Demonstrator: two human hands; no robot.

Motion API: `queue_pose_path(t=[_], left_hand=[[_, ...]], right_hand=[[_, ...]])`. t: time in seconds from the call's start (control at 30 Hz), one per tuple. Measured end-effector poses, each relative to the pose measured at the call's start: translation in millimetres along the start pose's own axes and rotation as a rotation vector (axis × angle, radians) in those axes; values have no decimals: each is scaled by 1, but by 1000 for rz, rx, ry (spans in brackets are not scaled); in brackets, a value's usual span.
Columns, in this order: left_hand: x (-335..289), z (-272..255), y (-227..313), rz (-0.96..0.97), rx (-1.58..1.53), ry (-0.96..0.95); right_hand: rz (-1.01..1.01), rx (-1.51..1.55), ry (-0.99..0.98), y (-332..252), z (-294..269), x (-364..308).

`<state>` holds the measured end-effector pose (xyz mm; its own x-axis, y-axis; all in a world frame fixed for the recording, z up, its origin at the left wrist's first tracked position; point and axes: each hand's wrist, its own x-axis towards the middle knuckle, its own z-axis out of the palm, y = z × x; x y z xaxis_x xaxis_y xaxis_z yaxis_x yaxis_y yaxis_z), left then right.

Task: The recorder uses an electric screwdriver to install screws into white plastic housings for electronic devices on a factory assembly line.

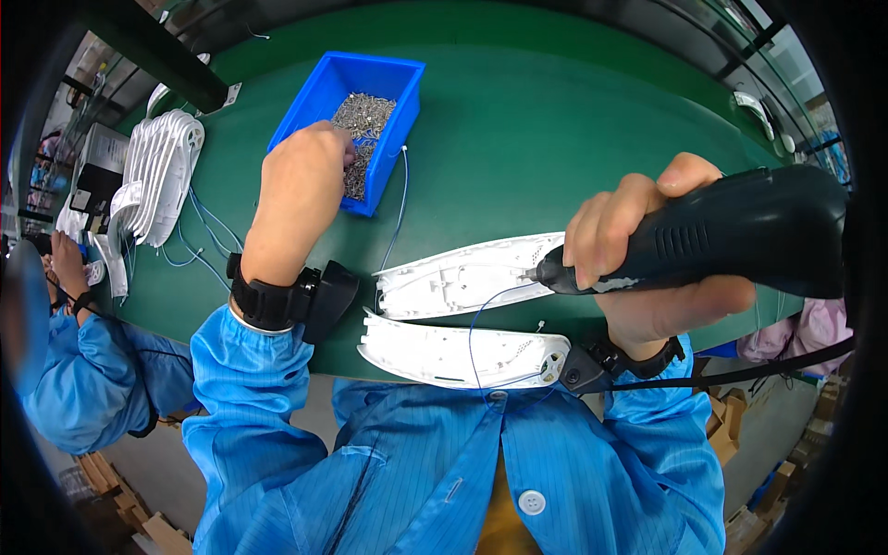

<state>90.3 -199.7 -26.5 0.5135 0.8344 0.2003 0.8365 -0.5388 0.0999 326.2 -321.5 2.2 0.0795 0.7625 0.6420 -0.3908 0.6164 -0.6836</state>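
Black driver, gripped by the right hand, could scratch the upper white shell if it slips; left hand inside blue bin, grip hidden

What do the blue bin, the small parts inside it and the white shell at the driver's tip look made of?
Blue bin: probably plastic, smooth and slightly glossy, evenly coloured. Small parts: likely metal, silvery-grey with bright glints. White shell: probably moulded plastic, fairly smooth, thin-edged with raised features.
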Motion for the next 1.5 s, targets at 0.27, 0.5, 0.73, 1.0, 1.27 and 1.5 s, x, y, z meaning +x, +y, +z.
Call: queue_pose_path(t=[0.27,0.5,0.73,1.0,1.27,1.5], left_hand=[[3,-4,7,-41,-66,118],[5,-2,4,-37,-156,185],[5,-8,2,14,-333,257],[-24,-44,44,60,-485,243],[-62,-23,113,238,-591,96],[-61,-16,122,337,-551,174]], right_hand=[[-22,-10,-22,-3,-4,1],[9,-9,-14,1,-2,0],[-12,4,-194,-3,-5,-3],[1,4,-382,-1,-18,2],[16,79,-182,-11,-6,9],[130,138,-201,-34,-2,6]])
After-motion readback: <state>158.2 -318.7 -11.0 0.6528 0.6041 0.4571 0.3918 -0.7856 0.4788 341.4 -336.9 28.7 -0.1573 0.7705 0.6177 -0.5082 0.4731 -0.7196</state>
